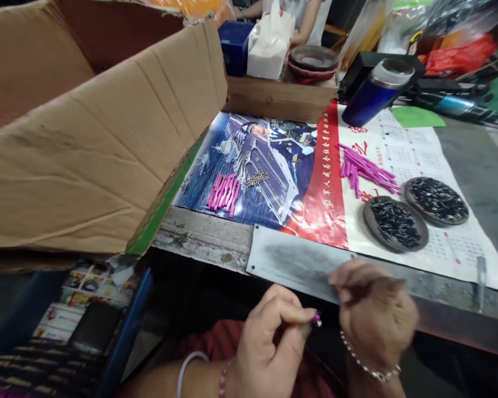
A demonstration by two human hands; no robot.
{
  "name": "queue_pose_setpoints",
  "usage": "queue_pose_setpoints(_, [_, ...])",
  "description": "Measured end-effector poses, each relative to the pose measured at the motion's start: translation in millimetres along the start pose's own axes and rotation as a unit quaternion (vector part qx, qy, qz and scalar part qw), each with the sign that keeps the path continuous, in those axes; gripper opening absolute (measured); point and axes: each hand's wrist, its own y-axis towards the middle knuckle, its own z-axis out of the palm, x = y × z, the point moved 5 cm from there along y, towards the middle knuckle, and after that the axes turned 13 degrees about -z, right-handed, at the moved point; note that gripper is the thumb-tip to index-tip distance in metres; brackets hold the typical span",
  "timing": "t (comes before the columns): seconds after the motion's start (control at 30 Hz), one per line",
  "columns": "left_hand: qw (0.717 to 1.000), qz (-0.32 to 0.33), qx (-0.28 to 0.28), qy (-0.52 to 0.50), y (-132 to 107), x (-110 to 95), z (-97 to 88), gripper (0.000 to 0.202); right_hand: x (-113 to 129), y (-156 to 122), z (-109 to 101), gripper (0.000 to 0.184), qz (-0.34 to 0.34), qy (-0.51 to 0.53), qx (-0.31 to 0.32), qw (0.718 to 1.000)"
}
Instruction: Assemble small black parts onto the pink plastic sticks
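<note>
My left hand is low in front of the table edge, fingers pinched on a small pink piece with a metal tip. My right hand is curled closed just to its right, blurred by motion; what it holds is hidden. On the table lie a pile of pink tubes, a small heap of metal bits, and a second, looser pile of pink tubes. Two dark round dishes hold several small black parts.
A big cardboard box looms at the left over the table. A calendar poster covers the tabletop. At the back stand a wooden box, a blue flask, stacked bowls and another person's arm.
</note>
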Motion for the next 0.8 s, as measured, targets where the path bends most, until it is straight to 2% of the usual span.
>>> queue_pose_setpoints(0.03, [1.000, -0.006, 0.001, -0.006, 0, 0, -0.5, 0.013, 0, 2, -2, 0.021, 0.003, 0.016, -0.028, 0.999])
queue_pose_setpoints(0.07, [1.000, -0.009, 0.002, -0.011, 1, 1, -1.1, 0.013, 0, 2, -1, 0.021, 0.020, 0.057, -0.033, 0.998])
queue_pose_setpoints(0.1, [1.000, -0.007, 0.002, -0.016, 1, 0, -1.9, 0.013, 1, 2, 1, 0.039, 0.032, 0.090, -0.034, 0.995])
queue_pose_setpoints(0.13, [1.000, -0.004, 0.002, -0.020, 0, 0, -2.7, 0.013, -1, 2, 3, 0.047, 0.066, 0.092, -0.022, 0.993])
queue_pose_setpoints(0.23, [1.000, -0.012, 0.006, -0.012, -1, -1, -4.5, 0.013, 1, 1, -6, 0.040, 0.085, 0.044, -0.113, 0.989])
queue_pose_setpoints(0.3, [1.000, -0.009, 0.013, -0.001, -2, -3, -4.9, 0.013, 3, 2, 0, 0.050, 0.076, 0.084, -0.050, 0.992])
queue_pose_setpoints(0.37, [1.000, 0.003, 0.016, 0.026, -3, -5, -5.5, 0.014, 7, 4, 2, 0.054, 0.056, 0.095, -0.036, 0.993])
queue_pose_setpoints(0.43, [0.997, 0.024, 0.028, 0.068, -3, -8, -5.6, 0.016, 6, 3, -3, 0.047, 0.065, 0.092, -0.078, 0.991])
queue_pose_setpoints(0.53, [0.983, 0.078, 0.063, 0.153, -4, -14, -5.8, 0.021, 3, 5, -2, 0.062, 0.027, 0.144, -0.033, 0.989])
queue_pose_setpoints(0.6, [0.968, 0.107, 0.058, 0.221, -3, -15, -9.5, 0.025, -14, 3, -13, 0.050, 0.082, 0.106, -0.077, 0.988])
queue_pose_setpoints(0.67, [0.949, 0.134, 0.033, 0.284, -2, -16, -14.2, 0.026, -28, -2, -28, 0.040, 0.101, 0.070, -0.122, 0.985])
queue_pose_setpoints(0.7, [0.938, 0.153, 0.023, 0.309, -2, -17, -15.8, 0.027, -33, -5, -32, 0.036, 0.102, 0.064, -0.119, 0.986])
queue_pose_setpoints(0.8, [0.909, 0.205, -0.008, 0.362, -3, -18, -17.1, 0.043, -43, -16, -37, 0.027, 0.116, 0.069, -0.048, 0.990])
